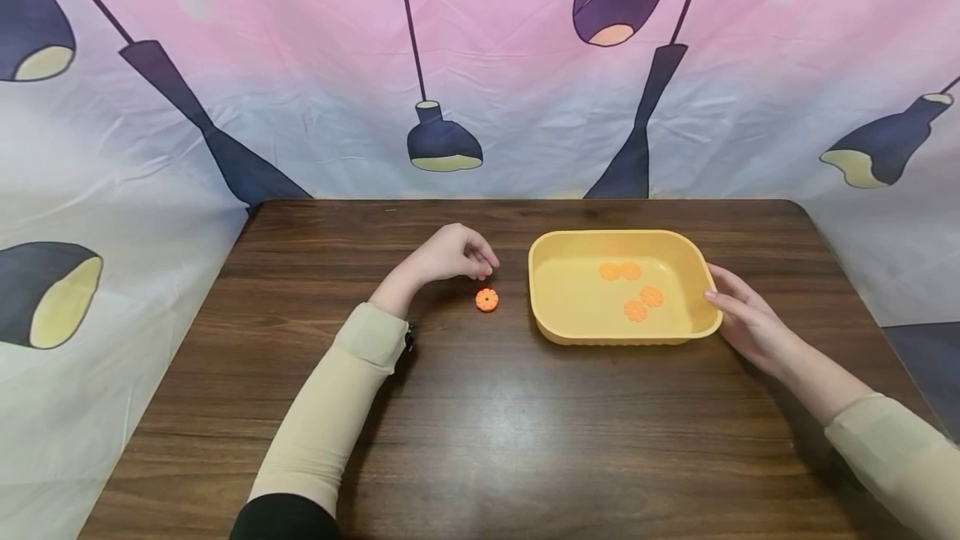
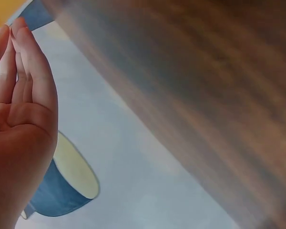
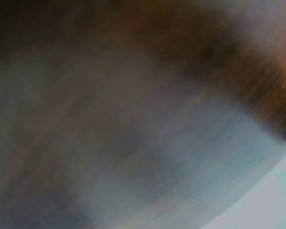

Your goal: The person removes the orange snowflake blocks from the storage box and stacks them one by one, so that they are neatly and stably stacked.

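My left hand (image 1: 453, 255) hovers over the table left of the yellow basin (image 1: 543, 327). In the left wrist view its fingers are mostly straight, with the thumb tip close to the fingertips; nothing shows between them. Just below those fingertips in the head view lies a small orange scalloped disc (image 1: 487, 300) with a hole in its middle. My right hand (image 1: 750, 323) grips the basin's right end, thumb over the rim and fingers along the outer wall. Several orange scalloped discs (image 1: 635, 311) lie flat inside the basin. The right wrist view is blurred and shows little of the hand.
A dark wood-grain table (image 1: 480, 440) carries everything. Behind it hangs a cloth backdrop (image 1: 322, 65) printed with dark lamps, meeting the table's back edge. The basin stands right of centre, towards the back.
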Tool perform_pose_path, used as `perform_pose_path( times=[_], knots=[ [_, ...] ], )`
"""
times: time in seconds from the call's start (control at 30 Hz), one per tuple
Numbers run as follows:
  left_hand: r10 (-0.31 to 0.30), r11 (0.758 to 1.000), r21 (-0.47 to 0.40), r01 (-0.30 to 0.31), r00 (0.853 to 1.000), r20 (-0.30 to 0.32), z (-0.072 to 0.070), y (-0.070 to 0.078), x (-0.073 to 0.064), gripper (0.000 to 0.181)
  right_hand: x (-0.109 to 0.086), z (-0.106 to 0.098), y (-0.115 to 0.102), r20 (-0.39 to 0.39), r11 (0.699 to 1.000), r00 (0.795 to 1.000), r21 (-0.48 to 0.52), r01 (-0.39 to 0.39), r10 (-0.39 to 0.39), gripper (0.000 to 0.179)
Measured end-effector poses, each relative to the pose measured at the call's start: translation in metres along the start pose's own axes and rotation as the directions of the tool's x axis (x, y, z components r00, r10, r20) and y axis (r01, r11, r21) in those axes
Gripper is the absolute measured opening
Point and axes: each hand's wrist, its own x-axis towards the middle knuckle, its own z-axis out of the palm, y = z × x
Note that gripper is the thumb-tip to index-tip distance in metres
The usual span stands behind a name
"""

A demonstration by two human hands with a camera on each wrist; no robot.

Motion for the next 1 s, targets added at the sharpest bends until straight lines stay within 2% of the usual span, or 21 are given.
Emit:
perform_pose_path(
  times=[0.3, 0.5, 0.7, 1.0],
  knots=[
    [0.063, 0.998, -0.006, -0.063, 0.998, -0.007, 0.004, 0.027, 0.018, 0.016, -0.002, 0.0, 0.0, -0.016, 1.0, 1.0, -0.012, -0.019, 0.019, 0.042],
    [0.109, 0.994, -0.017, -0.109, 0.994, -0.011, 0.012, 0.044, 0.029, 0.013, -0.001, 0.0, 0.0, -0.017, 1.0, 1.0, -0.009, -0.016, 0.016, 0.042],
    [0.157, 0.987, 0.025, -0.156, 0.987, -0.024, 0.025, 0.055, 0.043, 0.012, 0.0, 0.0, 0.0, -0.015, 1.0, 1.0, 0.002, -0.012, 0.012, 0.042],
    [0.193, 0.981, 0.022, -0.194, 0.979, 0.06, 0.049, 0.069, 0.066, 0.014, -0.001, 0.0, -0.002, -0.013, 1.0, 1.0, 0.006, -0.021, 0.021, 0.041]
  ],
)
